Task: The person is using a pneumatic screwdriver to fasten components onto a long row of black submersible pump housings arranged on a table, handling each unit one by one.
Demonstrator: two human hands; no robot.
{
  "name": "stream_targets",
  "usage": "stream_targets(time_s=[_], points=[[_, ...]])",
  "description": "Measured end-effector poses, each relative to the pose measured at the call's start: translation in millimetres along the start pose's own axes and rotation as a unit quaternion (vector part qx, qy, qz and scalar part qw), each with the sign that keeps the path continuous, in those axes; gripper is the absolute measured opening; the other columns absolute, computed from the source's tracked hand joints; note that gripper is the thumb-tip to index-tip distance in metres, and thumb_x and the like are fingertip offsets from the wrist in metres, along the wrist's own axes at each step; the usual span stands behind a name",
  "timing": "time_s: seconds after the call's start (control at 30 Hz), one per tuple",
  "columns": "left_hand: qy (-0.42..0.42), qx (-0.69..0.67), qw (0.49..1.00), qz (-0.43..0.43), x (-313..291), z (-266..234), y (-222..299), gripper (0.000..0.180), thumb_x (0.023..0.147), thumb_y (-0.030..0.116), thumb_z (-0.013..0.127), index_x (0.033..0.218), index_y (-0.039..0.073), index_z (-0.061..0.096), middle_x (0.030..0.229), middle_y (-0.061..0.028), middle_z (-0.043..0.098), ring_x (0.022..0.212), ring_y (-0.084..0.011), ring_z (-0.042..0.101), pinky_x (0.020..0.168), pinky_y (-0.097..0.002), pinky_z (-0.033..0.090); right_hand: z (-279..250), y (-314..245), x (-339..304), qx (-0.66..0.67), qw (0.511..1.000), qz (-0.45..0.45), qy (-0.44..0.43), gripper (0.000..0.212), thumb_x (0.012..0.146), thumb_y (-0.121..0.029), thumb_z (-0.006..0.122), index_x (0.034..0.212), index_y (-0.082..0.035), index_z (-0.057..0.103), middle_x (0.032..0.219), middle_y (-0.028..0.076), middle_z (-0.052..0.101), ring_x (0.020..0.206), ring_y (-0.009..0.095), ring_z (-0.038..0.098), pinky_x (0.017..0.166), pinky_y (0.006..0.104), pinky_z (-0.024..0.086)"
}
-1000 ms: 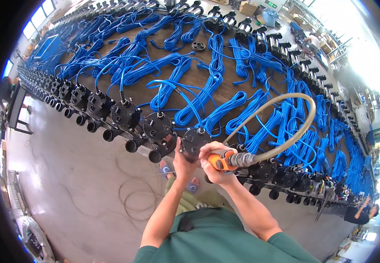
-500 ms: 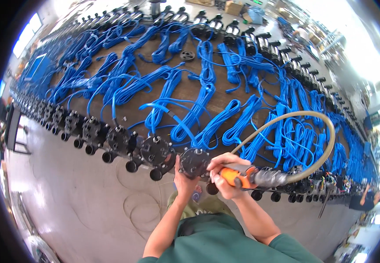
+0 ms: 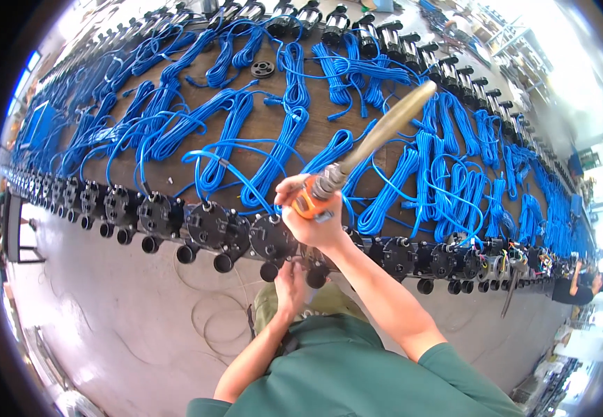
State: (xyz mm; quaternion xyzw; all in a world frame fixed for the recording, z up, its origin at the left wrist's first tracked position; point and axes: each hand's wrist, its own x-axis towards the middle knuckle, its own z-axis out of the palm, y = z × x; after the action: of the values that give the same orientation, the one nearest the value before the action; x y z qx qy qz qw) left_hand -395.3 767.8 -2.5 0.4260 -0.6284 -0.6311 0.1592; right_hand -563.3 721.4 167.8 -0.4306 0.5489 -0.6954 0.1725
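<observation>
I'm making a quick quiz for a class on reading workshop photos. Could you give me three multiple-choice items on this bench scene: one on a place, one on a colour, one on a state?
1. Where is the left hand?
A. Low at the bench's near edge, by the black pump units
B. On the far row of pumps
C. Holding the hose

2. What colour are the coiled cables?
A. Red
B. Blue
C. Yellow

3. How is the right hand?
A. Open and empty
B. Flat on the bench
C. Closed on the orange tool

Answers: A, it sits under the near row; B, all coils are blue; C, the fingers wrap the orange handle joined to the tan hose.
</observation>
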Motion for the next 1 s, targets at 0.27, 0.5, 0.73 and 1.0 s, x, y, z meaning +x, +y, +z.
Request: stream_targets(time_s=[0.27, 0.5, 0.73, 1.0], points=[[0.106, 0.200, 0.952, 0.205, 6, 25, -14, 0.022, 0.100, 0.018, 0.050, 0.097, 0.001, 0.063, 0.099, -0.0183, 0.059, 0.099, -0.0380, 0.053, 0.086, -0.0474, 0.044, -3, -1, 5, 0.031, 0.998, -0.049, -0.021, 0.014, 0.076, 0.004, 0.063, 0.090, 0.004, 0.066, 0.085, 0.007, 0.070, 0.076, 0.013, 0.069, 0.069, 0.0271, 0.056], [0.137, -0.129, 0.982, 0.020, -4, 10, -27, 0.037, 0.106, 0.031, 0.049, 0.082, 0.003, 0.057, 0.062, -0.0024, 0.055, 0.050, -0.0102, 0.049, 0.047, -0.0260, 0.042, 5, -43, 11, 0.000, 0.993, -0.099, -0.059, 0.037, 0.076, 0.005, 0.061, 0.112, 0.003, 0.068, 0.094, 0.012, 0.075, 0.070, 0.007, 0.065, 0.064, 0.0229, 0.053], [0.198, 0.195, 0.934, 0.225, -11, 38, -14, 0.032, 0.088, 0.011, 0.065, 0.120, 0.005, 0.065, 0.091, -0.0158, 0.068, 0.081, -0.0384, 0.067, 0.072, -0.0475, 0.054, -49, -188, -50, 0.057, 0.988, -0.146, -0.011, 0.035, 0.077, 0.000, 0.060, 0.110, 0.009, 0.061, 0.083, 0.014, 0.070, 0.060, 0.010, 0.060, 0.062, 0.0238, 0.051], [0.187, 0.128, 0.938, 0.261, 1, 34, -24, 0.015, 0.088, 0.006, 0.069, 0.101, 0.001, 0.073, 0.095, -0.0137, 0.067, 0.084, -0.0355, 0.067, 0.074, -0.0422, 0.053, -44, -106, -85, 0.128, 0.991, 0.002, -0.026, 0.045, 0.083, 0.001, 0.057, 0.127, 0.006, 0.050, 0.098, 0.015, 0.066, 0.067, 0.013, 0.061, 0.064, 0.0271, 0.053]])
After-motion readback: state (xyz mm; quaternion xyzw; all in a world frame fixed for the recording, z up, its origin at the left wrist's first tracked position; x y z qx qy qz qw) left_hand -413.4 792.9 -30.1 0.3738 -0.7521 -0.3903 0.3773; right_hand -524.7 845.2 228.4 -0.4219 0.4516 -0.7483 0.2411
